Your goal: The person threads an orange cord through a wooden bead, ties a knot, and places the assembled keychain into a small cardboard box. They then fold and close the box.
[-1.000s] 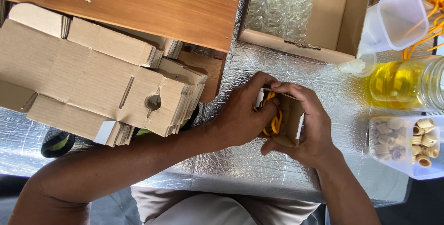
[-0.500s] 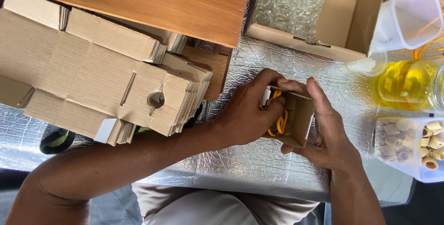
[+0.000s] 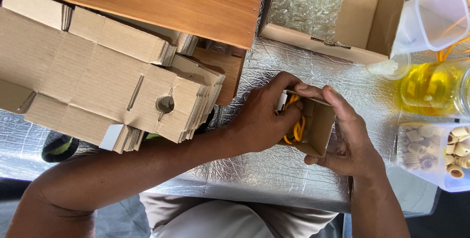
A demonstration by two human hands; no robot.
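- Left hand (image 3: 262,120): fingers curled into the mouth of a small open brown cardboard box (image 3: 316,126), fingertips pressed on a coiled yellow cord (image 3: 296,125) inside.
- Right hand (image 3: 348,137): fingers together, clamped round the small box's right wall, thumb along the far edge.
- Small box: centre of the silver quilted foil table cover (image 3: 274,174), mouth facing left toward the left-hand fingers, long axis near-to-far; left hand nearer the cord.
- Left: stack of flat brown cardboard box blanks (image 3: 98,76).
- Far: wooden board (image 3: 161,0); large cardboard carton (image 3: 352,27) holding clear glass pieces.
- Right: clear jar of yellow liquid (image 3: 433,88); clear plastic tub of beige ribbed caps (image 3: 435,152).
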